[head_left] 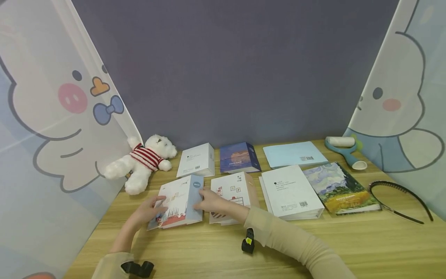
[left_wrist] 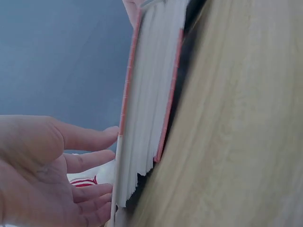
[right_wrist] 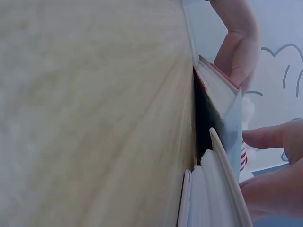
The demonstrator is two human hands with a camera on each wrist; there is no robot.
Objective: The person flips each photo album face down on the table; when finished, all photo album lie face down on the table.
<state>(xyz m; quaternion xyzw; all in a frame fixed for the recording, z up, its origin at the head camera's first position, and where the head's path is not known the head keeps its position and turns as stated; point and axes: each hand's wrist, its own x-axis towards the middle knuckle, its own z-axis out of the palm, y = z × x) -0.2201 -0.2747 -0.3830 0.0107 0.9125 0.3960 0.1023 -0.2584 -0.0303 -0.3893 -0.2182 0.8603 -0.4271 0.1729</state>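
Observation:
A book with a white, blue and red cover (head_left: 179, 201) lies at the near left of the wooden table (head_left: 348, 240), one long edge raised off the wood. My left hand (head_left: 148, 212) touches its left side with fairly straight fingers (left_wrist: 90, 139) against the cover (left_wrist: 147, 94). My right hand (head_left: 213, 202) reaches across a white book with red squares (head_left: 233, 192) and touches the first book's blue spine. In the right wrist view the tilted book (right_wrist: 222, 94) stands over a dark gap, beside the white book (right_wrist: 213, 198), with the right hand's fingers (right_wrist: 265, 137) beside it and the left hand (right_wrist: 239, 47) behind.
A white teddy bear in a striped jumper (head_left: 143, 161) lies at the back left. More books lie flat: white (head_left: 196, 159), dark blue (head_left: 238, 157), pale blue (head_left: 294, 154), large white (head_left: 290, 192), painted cover (head_left: 339, 188). A lint roller (head_left: 345, 151) and black headband (head_left: 400, 201) lie right.

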